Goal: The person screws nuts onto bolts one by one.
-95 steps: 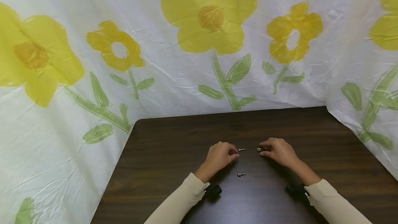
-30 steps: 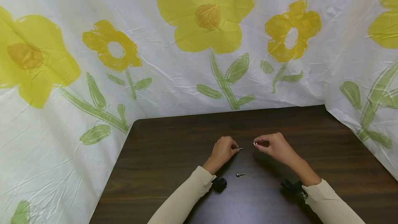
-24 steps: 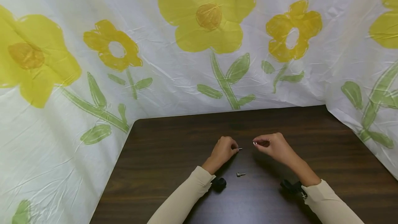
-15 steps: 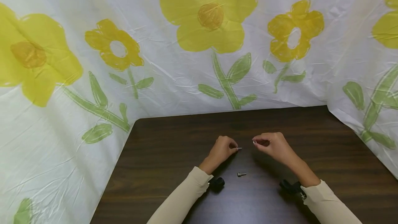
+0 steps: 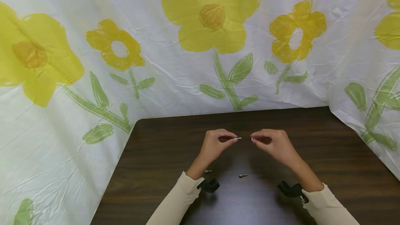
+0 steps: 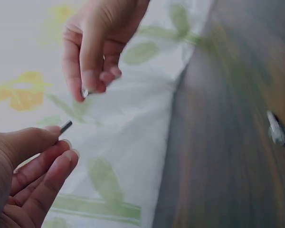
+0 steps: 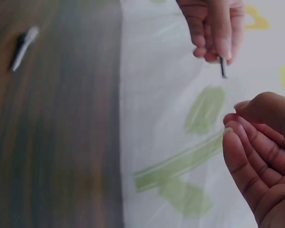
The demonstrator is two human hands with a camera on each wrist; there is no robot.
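My left hand pinches a small metal bolt between thumb and fingertips, its shank pointing toward the right hand. In the left wrist view the bolt's bare shank sticks out; its head is hidden by the fingers. Facing it, my right hand pinches a small metal nut. The nut shows as a bright bit at the fingertips in the left wrist view; in the right wrist view the fingers hide it. Both hands are held above the table, bolt and nut a short gap apart.
On the dark wood table lies a bolt in front of the hands. Another small bolt lies beside the left wrist. A white curtain with yellow flowers hangs along the table's far and side edges.
The left hand has lifted the bolt off the table, bringing it up and level with the nut. The right hand, having picked up the nut earlier, has shifted slightly left toward it.
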